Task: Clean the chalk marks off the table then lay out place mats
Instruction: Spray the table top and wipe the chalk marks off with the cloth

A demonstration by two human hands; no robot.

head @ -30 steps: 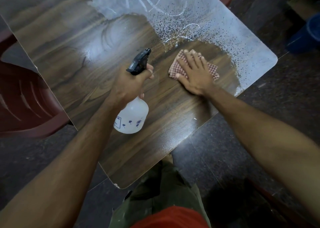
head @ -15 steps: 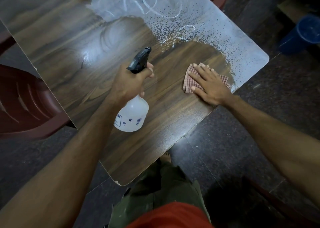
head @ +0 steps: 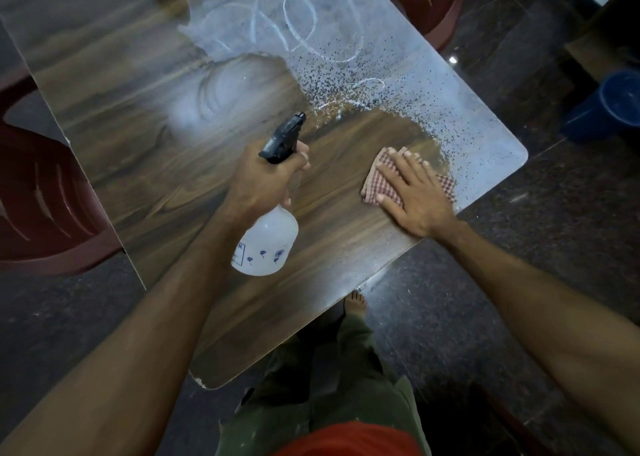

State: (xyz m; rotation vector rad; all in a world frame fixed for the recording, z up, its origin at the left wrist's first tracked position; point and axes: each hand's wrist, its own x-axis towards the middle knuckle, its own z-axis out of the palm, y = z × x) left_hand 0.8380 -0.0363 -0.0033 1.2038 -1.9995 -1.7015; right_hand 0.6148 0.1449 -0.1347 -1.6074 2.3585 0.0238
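With the left hand (head: 263,178) wrapped round the spray bottle (head: 265,244) and the right hand (head: 412,192) flat on the cloth (head: 375,181) at centre right, wiping could smear the wet chalk marks (head: 298,22) at upper centre across the table (head: 138,109).

Most of the checked cloth (head: 375,181) lies hidden beneath the flat fingers (head: 403,168) of the right hand (head: 414,195); only its edges show beyond the fingertips and beside the thumb. The spray bottle (head: 266,247) has its neck covered by the curled fingers of the left hand (head: 263,178), and its label print is too small to read. The chalk marks (head: 294,22), far beyond the fingertips, run off the top edge.
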